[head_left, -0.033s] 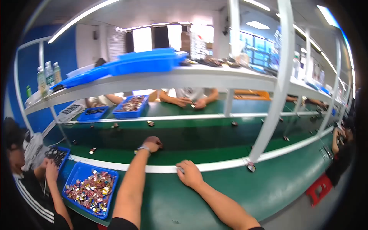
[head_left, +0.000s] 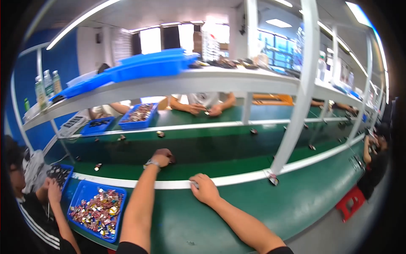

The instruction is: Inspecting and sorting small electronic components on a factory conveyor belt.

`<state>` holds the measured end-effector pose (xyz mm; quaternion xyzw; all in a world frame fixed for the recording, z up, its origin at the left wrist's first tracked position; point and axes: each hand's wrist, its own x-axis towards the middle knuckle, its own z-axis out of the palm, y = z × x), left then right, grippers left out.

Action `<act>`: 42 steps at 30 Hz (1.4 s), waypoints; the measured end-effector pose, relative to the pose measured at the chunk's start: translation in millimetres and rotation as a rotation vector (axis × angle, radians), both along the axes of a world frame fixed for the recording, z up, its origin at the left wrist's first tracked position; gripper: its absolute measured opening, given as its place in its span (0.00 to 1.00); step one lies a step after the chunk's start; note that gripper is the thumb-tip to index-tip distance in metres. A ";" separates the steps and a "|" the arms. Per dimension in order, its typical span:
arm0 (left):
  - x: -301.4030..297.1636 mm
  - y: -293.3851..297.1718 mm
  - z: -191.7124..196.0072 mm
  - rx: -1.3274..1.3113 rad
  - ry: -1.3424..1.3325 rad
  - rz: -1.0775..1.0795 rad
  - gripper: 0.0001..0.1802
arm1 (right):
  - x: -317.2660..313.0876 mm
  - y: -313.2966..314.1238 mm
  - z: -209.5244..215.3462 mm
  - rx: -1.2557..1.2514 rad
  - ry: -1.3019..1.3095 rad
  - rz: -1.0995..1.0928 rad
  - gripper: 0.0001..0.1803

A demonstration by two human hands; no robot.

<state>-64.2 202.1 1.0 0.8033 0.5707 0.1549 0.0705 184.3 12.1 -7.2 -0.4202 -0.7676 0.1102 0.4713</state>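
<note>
My left hand (head_left: 162, 158), with a band at its wrist, reaches across the white rail over the dark green conveyor belt (head_left: 211, 149). Its fingers bend downward and are dark and blurred, so what they hold, if anything, is hidden. Closed and curled, my right hand (head_left: 204, 188) rests at the near edge of the white rail (head_left: 237, 179). A small greyish piece (head_left: 194, 184) shows by its fingertips, too small to name. Left of my left forearm stands a blue tray (head_left: 123, 195) heaped with small, shiny, pinkish and gold parts (head_left: 96, 213).
Small parts lie spread along the belt, one (head_left: 98, 167) at the left. Another part (head_left: 273, 180) sits by a white post (head_left: 292, 106). A raised shelf (head_left: 203, 79) carries blue trays (head_left: 148, 67). Co-workers sit at left, right and opposite. A red stool (head_left: 352, 203) stands right.
The whole scene has slid slightly left and up in the picture. Both hands keep nearly the same places relative to the belt and rail.
</note>
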 end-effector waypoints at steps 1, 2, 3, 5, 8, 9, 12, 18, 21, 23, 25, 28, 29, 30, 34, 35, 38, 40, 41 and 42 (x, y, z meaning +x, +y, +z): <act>35.7 -17.5 17.8 -0.134 -0.281 -0.012 0.09 | 15.4 5.9 -6.6 -0.030 0.026 -0.048 0.10; 29.9 -31.0 12.5 -0.030 -0.441 -0.025 0.07 | 11.0 6.6 -5.9 -0.050 0.045 -0.052 0.11; 37.3 -46.9 12.3 -0.053 -0.499 -0.006 0.06 | 10.0 6.2 -2.9 -0.098 0.115 -0.050 0.13; 54.5 -80.2 9.3 -0.161 -0.712 -0.007 0.06 | 9.2 5.1 2.3 -0.151 0.187 -0.060 0.14; 77.1 -139.8 4.0 -0.334 -0.972 -0.011 0.07 | 11.1 2.9 5.7 -0.285 0.396 -0.031 0.18; 81.8 -159.0 10.6 -0.386 -1.009 -0.024 0.08 | 11.8 1.5 5.6 -0.302 0.389 0.017 0.17; 70.8 -189.9 7.9 -0.468 -1.113 -0.068 0.22 | 0.1 -4.3 8.6 -0.327 0.346 0.109 0.12; 60.4 -196.6 9.9 -0.791 -1.418 -0.281 0.25 | 4.3 -1.5 6.1 -0.307 0.496 0.120 0.07; 54.5 -195.8 14.4 -1.029 -1.559 -0.283 0.22 | 7.2 2.4 3.1 -0.239 0.454 0.180 0.06; 51.8 -195.2 13.1 -1.048 -1.605 -0.273 0.23 | 8.0 2.8 4.0 -0.199 0.316 0.231 0.06; 52.9 -193.5 10.8 -1.076 -1.644 -0.268 0.23 | 9.6 3.1 4.5 -0.115 0.224 0.190 0.08; 54.9 -191.8 7.4 -0.984 -1.632 -0.227 0.23 | 7.7 -6.2 17.2 0.040 0.069 0.125 0.12; 54.6 -192.2 5.5 -0.921 -1.626 -0.214 0.23 | 5.9 -10.1 21.9 0.108 0.003 0.098 0.14; 55.9 -191.8 4.5 -0.862 -1.617 -0.209 0.23 | 4.5 -12.1 23.4 0.112 0.004 0.095 0.14; 57.8 -193.0 2.1 -0.907 -1.554 -0.275 0.23 | 3.5 -10.3 17.6 0.104 -0.053 0.009 0.14; 57.7 -191.8 2.7 -0.949 -1.587 -0.248 0.22 | 5.6 -8.3 17.0 0.100 -0.039 0.050 0.14; 57.1 -192.6 6.6 -0.932 -1.545 -0.286 0.21 | 10.2 -5.8 15.1 0.053 -0.008 0.145 0.14; 59.8 -197.8 8.7 -0.897 -1.542 -0.269 0.20 | 11.4 -6.4 18.3 0.014 0.010 0.201 0.14; 61.2 -199.9 8.4 -0.866 -1.541 -0.251 0.19 | 12.3 -8.4 21.4 -0.026 -0.024 0.214 0.13; 61.5 -200.4 7.4 -0.864 -1.540 -0.254 0.19 | 13.1 -9.8 24.3 -0.065 -0.058 0.227 0.13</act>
